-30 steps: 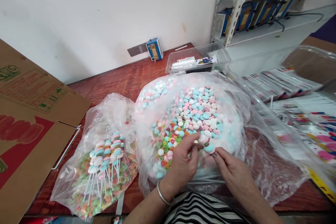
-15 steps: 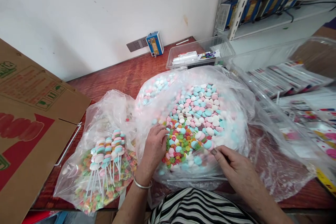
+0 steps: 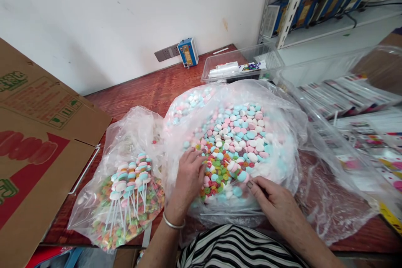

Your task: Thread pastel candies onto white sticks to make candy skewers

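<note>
Both hands [image 3: 188,176] back among the candies [image 3: 232,142]

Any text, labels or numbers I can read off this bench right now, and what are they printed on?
Nothing reads clearly.
Cardboard box: green print and handling symbols, too blurred to read.
Blue device by the wall: label too small.
Printed packets on the right: lettering blurred.
Clear tray: colourful label inside, unreadable.
</note>
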A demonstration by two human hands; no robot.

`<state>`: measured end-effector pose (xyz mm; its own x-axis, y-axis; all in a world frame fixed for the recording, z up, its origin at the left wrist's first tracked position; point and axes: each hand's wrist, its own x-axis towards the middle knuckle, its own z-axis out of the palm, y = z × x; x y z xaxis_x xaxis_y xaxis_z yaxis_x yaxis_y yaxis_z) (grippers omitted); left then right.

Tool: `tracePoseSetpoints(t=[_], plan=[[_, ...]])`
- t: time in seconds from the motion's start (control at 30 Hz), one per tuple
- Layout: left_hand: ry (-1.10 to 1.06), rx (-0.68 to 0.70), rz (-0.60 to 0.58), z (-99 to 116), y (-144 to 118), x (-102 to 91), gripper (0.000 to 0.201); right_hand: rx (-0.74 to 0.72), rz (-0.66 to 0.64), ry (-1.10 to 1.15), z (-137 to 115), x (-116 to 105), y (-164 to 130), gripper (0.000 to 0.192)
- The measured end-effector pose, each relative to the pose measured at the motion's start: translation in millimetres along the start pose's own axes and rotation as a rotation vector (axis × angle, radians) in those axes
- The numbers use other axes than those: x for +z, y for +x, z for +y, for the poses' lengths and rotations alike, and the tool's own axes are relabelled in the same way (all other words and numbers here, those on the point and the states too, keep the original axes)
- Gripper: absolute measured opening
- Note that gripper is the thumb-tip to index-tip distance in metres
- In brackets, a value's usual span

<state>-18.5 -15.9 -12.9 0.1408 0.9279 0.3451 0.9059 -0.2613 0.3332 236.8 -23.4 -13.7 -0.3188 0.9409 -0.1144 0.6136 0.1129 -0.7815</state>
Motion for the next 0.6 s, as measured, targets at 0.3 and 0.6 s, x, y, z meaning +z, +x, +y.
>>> tracePoseSetpoints(t=[0.3, 0.6], plan=[[-0.119, -0.036, -0.013, 13, 4, 23.2, 0.018, -0.029, -0.022, 0.013, 7, 8, -3, 0.031], [-0.236, -0.173, 0.024, 8, -8, 16.6, 0.014, -0.043, -0.031, -0.199, -4, 13, 2, 0.032]])
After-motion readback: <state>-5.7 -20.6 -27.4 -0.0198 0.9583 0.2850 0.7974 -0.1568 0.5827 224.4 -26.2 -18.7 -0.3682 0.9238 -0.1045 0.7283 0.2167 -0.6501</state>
